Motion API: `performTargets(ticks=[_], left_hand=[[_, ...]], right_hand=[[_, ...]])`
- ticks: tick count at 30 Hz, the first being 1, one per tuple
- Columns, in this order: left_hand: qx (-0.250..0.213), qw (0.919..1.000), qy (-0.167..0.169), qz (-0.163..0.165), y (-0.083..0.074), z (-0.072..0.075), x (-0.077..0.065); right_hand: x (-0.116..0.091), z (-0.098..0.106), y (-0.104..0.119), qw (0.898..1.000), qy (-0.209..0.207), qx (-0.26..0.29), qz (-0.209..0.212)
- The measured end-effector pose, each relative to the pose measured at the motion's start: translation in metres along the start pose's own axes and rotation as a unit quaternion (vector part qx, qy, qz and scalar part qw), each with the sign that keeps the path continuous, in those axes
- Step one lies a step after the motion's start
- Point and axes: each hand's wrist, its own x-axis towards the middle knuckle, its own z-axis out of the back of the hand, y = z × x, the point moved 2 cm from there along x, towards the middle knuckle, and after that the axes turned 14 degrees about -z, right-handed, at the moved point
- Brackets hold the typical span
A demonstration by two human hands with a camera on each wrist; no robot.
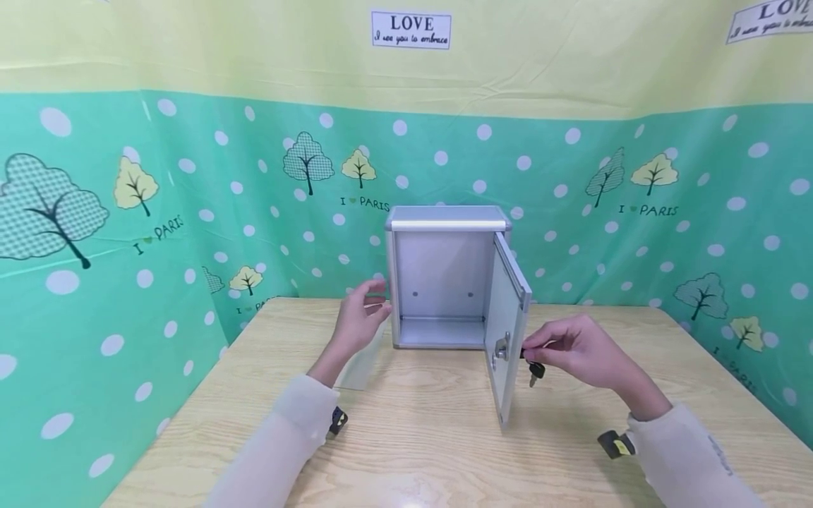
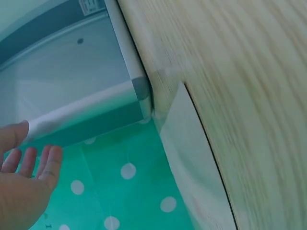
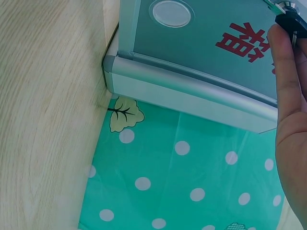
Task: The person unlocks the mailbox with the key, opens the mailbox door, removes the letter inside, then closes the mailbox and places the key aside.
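Observation:
A silver metal box [image 1: 451, 217] stands on the table with its front door [image 1: 506, 296] swung out toward me on the right side. Between thumb and fingers, my right hand [image 1: 581, 353] pinches a black-headed key [image 3: 291, 23] at the lock [image 1: 502, 348] of that door. A second key [image 1: 536, 371] dangles below it. In the right wrist view, red lettering [image 3: 244, 42] shows on the door's outer face. My left hand [image 1: 360, 317] is beside the box's left wall, fingers loosely bent and holding nothing. The box's interior looks bare, with two small holes in its back.
A pale sheet [image 2: 192, 158] lies on the wooden table [image 1: 419, 437] left of the box, partly behind my left hand. A green and yellow printed curtain [image 1: 254, 176] hangs around the back and sides. Dark wrist devices [image 1: 616, 444] sit at both sleeves.

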Motion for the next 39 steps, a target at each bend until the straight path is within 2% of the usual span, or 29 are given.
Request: performTargets(ticks=[10,14,28,39], left_hand=[[-0.016,0.9987,-0.043,0.023,-0.003,-0.010,0.002],[-0.008,0.9979,-0.058,0.027,-0.002,-0.013,0.004],[0.008,0.9967,-0.075,0.028,-0.001,-0.015,0.006],[0.005,0.9964,-0.080,0.029,0.000,-0.016,0.007]], right_hand=[[0.001,-0.004,0.002,1.000,0.004,0.007,0.003],[0.001,-0.005,0.003,1.000,0.005,0.005,0.004],[0.005,-0.010,0.006,1.000,-0.014,-0.009,-0.017],[0.010,-0.026,0.015,0.999,-0.031,-0.009,-0.034]])
